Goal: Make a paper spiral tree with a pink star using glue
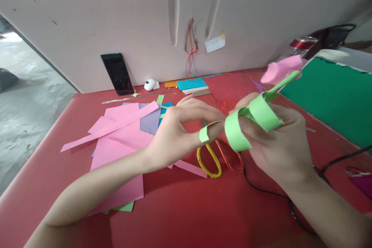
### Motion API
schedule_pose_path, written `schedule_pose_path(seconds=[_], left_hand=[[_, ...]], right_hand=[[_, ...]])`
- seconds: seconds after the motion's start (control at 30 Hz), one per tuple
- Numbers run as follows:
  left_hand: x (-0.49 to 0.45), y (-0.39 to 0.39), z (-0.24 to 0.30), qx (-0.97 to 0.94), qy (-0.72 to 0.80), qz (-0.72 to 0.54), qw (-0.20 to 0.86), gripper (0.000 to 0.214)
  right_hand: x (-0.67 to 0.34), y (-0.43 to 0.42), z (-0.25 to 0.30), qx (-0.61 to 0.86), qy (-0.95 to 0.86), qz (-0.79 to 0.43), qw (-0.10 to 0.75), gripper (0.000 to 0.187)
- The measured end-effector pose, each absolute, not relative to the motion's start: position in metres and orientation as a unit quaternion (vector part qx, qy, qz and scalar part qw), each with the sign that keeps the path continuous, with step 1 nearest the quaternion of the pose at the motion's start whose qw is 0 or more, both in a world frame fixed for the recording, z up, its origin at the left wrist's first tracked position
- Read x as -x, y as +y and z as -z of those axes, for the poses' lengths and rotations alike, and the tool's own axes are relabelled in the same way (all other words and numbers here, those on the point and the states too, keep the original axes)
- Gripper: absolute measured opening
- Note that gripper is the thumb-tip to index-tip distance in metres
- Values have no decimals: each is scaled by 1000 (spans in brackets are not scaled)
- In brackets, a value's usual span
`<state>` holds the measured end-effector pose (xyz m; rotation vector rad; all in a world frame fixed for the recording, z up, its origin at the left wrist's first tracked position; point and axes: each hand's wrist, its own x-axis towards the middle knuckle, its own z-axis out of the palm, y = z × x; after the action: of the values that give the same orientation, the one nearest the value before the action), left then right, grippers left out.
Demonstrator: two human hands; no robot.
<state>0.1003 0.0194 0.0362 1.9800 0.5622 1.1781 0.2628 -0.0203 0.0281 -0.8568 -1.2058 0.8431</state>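
My right hand [285, 147] is closed around a paper flower with a pink bloom [280, 70] and a thin green stem that tilts up to the right. A curled light green paper strip [236, 133] loops from the stem across to the left. My left hand [174, 131] pinches this strip near its free end between thumb and fingers. Below both hands lie scissors with one yellow handle [216, 170] and one red handle, their blades mostly hidden. Pink paper sheets and strips [122, 162] spread under and beside my left forearm.
A black phone [117, 73] leans on the pale wall panel beside a small white figure [151, 84]. Blue folded paper [192, 84] lies at the back. A green board [328, 89] stands right, near a dark cable [267, 191] on the red table [186, 217].
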Motion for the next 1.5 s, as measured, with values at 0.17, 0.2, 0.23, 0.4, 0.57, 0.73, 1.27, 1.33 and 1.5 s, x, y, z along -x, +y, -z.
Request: schedule_pose_path(seconds=[0.17,0.2,0.23,0.4,0.57,0.73,1.27,1.33,1.5], left_hand=[[-102,19,-36,-777,216,-467,363,20],[-102,19,-36,-777,214,-469,362,20],[-102,19,-37,-777,214,-470,360,21],[-101,19,-35,-776,219,-465,364,19],[-103,21,-32,-767,244,-457,379,15],[-104,21,-31,-759,249,-447,402,18],[-107,23,-29,-689,270,-413,531,18],[-108,24,-28,-694,270,-411,525,14],[-106,27,-24,-698,253,-407,532,17]], right_hand=[[-261,-20,-24,369,-536,-362,667,25],[-261,-20,-24,369,-535,-360,670,25],[-261,-20,-24,370,-534,-357,671,25],[-260,-19,-20,382,-527,-357,670,28],[-259,-16,-19,388,-501,-359,685,26],[-257,-14,-22,381,-489,-354,701,24],[-255,-11,-23,394,-455,-353,716,16],[-255,-10,-23,396,-449,-366,713,13],[-255,-9,-22,402,-440,-379,708,16]])
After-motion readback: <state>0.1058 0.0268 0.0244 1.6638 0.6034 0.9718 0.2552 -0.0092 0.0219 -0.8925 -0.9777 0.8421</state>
